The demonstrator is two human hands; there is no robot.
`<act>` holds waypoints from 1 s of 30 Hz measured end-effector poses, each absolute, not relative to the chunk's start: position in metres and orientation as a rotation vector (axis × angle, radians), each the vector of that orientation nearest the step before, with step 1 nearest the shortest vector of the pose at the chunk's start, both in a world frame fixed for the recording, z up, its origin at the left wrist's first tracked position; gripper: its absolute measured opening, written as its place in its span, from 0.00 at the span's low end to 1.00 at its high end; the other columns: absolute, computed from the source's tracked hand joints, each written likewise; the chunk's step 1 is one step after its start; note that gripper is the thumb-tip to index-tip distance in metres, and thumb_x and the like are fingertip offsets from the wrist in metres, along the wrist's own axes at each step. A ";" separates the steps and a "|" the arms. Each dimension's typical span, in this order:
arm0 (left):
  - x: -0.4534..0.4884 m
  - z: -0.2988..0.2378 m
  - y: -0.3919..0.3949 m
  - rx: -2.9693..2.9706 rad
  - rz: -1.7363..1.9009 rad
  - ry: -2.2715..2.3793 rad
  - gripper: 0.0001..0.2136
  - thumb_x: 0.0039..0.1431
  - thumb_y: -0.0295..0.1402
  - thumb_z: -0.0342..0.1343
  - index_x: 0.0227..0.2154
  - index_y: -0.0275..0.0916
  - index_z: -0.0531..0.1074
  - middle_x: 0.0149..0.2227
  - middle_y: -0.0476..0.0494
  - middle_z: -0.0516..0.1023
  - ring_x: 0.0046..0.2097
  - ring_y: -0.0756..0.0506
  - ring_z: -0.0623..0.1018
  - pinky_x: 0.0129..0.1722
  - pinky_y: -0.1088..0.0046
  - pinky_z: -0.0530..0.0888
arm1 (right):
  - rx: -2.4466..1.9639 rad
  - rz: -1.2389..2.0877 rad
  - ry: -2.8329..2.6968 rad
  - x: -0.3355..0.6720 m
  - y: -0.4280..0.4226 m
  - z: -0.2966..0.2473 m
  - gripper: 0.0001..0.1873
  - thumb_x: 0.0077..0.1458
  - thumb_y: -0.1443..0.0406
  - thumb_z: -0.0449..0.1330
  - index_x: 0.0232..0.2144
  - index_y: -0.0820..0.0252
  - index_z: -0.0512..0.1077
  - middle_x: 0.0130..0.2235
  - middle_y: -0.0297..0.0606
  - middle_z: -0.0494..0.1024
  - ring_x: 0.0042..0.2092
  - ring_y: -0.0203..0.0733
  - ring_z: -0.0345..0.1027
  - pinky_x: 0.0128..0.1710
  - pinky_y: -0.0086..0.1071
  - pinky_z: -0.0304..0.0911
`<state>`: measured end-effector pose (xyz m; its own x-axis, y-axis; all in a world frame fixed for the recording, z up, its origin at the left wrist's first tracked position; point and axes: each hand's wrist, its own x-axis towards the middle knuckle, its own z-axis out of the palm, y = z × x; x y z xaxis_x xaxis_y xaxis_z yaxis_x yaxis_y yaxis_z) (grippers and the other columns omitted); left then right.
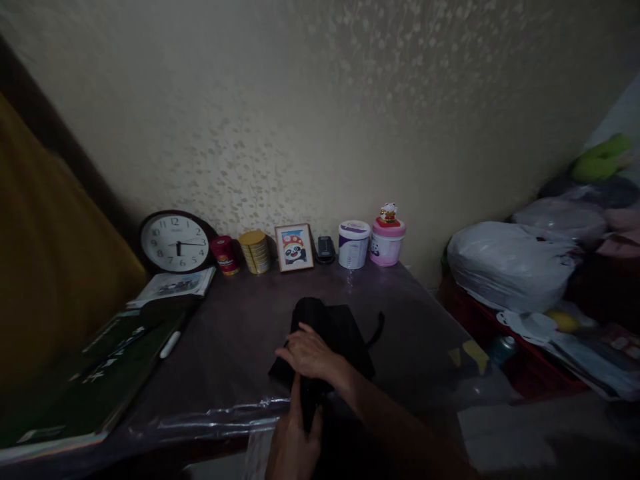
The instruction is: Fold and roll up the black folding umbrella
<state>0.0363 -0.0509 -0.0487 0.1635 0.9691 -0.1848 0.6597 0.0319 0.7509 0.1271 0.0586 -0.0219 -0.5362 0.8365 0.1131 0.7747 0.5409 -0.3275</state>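
A black folding umbrella [345, 327] with loose, bunched fabric lies near the table's front edge, its folds spread away from me. A thin strap curls out from its right side. My right hand [307, 353] lies across the fabric, fingers wrapped over it and pointing left. Below it, my left hand [296, 433] is closed around the umbrella's near end, with the index finger stretched along it toward my right hand. The grip itself is dark and partly hidden by the fingers.
A dark green book [110, 367] and a white pen [171, 345] lie on the left. Along the wall stand a clock [175, 241], red tin [225, 255], yellow tin [255, 252], panda picture frame [295, 248] and two tubs [354, 245]. Bagged items [510, 263] are piled right of the table.
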 end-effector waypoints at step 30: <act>0.039 -0.038 -0.055 1.605 0.648 1.556 0.31 0.57 0.36 0.43 0.61 0.36 0.36 0.49 0.39 0.72 0.49 0.48 0.73 0.46 0.77 0.66 | -1.856 0.336 -1.523 0.257 0.086 -0.045 0.15 0.52 0.60 0.50 0.35 0.63 0.71 0.36 0.45 0.75 0.39 0.45 0.68 0.40 0.37 0.61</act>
<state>0.0387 -0.0550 -0.0383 0.1155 0.9800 -0.1622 0.5752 0.0671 0.8152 0.2570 0.0864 -0.0453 0.2743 0.9345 0.2267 0.7523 -0.0617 -0.6559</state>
